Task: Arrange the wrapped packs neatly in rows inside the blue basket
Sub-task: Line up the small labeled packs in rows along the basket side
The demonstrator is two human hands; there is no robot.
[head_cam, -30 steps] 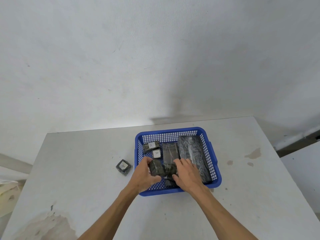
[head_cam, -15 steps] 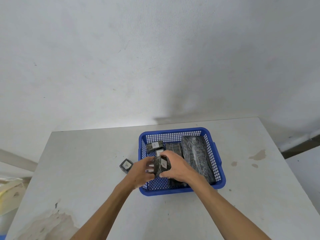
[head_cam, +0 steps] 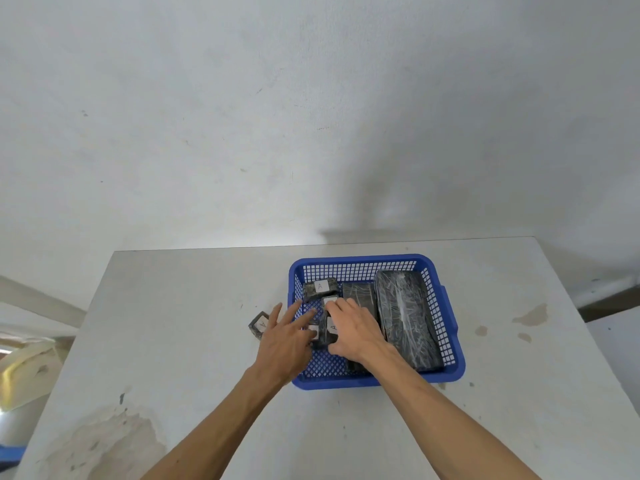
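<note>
Hands, left (head_cam: 285, 336) splayed, right (head_cam: 356, 329) pressing small dark film-wrapped packs (head_cam: 329, 332) at blue mesh basket's (head_cam: 360, 382) nine o'clock; likely stiff, slippery; grip sides.

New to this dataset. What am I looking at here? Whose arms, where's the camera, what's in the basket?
There is no robot: a person is working with bare hands, and the single wide-angle camera sits on their head, looking forward and down. That is why both forearms come in from the bottom edge.

A pale table stands against a white wall. On it is a blue basket with mesh walls. Inside, a large dark wrapped pack lies along the right side, a narrower one beside it, and a small pack with an "A" label in the far left corner. One more small pack lies on the table, left of the basket.

The left hand is spread open at the basket's left wall. The right hand rests on small labelled packs in the basket; whether it grips them is unclear.
</note>
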